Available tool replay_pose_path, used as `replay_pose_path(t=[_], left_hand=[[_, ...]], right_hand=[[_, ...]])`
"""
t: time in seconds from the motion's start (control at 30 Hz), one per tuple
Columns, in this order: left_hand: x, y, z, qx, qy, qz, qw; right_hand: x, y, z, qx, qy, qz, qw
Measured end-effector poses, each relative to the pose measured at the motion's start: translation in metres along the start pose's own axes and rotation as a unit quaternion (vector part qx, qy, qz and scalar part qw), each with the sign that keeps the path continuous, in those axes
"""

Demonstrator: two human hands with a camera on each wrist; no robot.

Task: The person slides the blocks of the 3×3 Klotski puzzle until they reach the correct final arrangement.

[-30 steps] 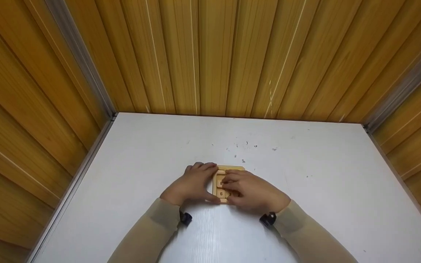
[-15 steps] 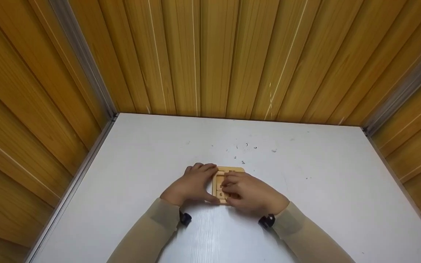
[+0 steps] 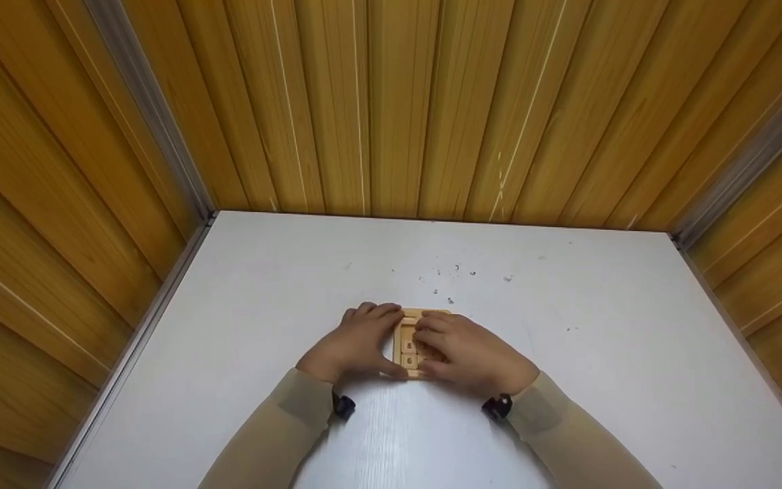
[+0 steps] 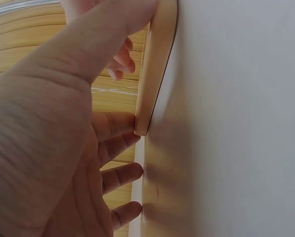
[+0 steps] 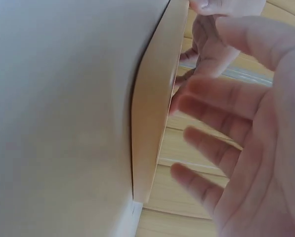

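Observation:
A small wooden number slide puzzle (image 3: pixel 408 333) lies flat on the white table, between both hands. My left hand (image 3: pixel 357 343) holds its frame along the left side, the thumb at the near corner and the index finger at the far one. In the left wrist view the frame's edge (image 4: pixel 154 74) sits between that thumb and the fingers. Over the right part of the puzzle is my right hand (image 3: pixel 469 353), its loosely bent fingers at the tiles and covering several. Tile 8 (image 3: pixel 409 346) shows just above tile 6 (image 3: pixel 409 361), with a bare slot (image 3: pixel 408 333) beyond them.
The white table (image 3: pixel 282 272) bears dark scuff marks (image 3: pixel 455 268) beyond the puzzle. Wood-look panel walls (image 3: pixel 391 109) enclose the back and both sides. A dark wrist strap mount (image 3: pixel 497 406) sits at each cuff.
Tile 8 has slid toward me until it sits against tile 6. My right fingers have shifted slightly right, uncovering tile 8. The left hand keeps its place on the frame.

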State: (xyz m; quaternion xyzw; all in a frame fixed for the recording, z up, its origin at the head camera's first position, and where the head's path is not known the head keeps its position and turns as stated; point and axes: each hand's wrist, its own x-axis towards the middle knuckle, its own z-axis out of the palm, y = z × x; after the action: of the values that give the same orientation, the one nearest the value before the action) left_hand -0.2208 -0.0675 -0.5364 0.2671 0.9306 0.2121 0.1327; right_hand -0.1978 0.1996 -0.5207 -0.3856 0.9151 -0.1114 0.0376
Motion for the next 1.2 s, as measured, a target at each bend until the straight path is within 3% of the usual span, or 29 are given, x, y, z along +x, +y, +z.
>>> replay_pose_path(t=[0.2, 0.33, 0.63, 1.2], left_hand=[[-0.0003, 0.0003, 0.0006, 0.004, -0.002, -0.003, 1.0], [0.0002, -0.0002, 0.0022, 0.005, -0.002, -0.005, 1.0], [0.0012, 0.0, 0.0002, 0.013, -0.003, -0.006, 0.9999], [-0.0005, 0.0011, -0.0003, 0.004, -0.005, -0.006, 1.0]], right_hand=[[-0.0034, 0.0049, -0.0029, -0.01, -0.026, 0.053, 0.998], [-0.0041, 0.0046, -0.0033, -0.01, -0.031, 0.064, 0.997], [-0.0025, 0.0061, -0.0034, -0.024, -0.004, 0.047, 0.999], [-0.0014, 0.0067, -0.0005, -0.044, 0.0, 0.018, 0.999]])
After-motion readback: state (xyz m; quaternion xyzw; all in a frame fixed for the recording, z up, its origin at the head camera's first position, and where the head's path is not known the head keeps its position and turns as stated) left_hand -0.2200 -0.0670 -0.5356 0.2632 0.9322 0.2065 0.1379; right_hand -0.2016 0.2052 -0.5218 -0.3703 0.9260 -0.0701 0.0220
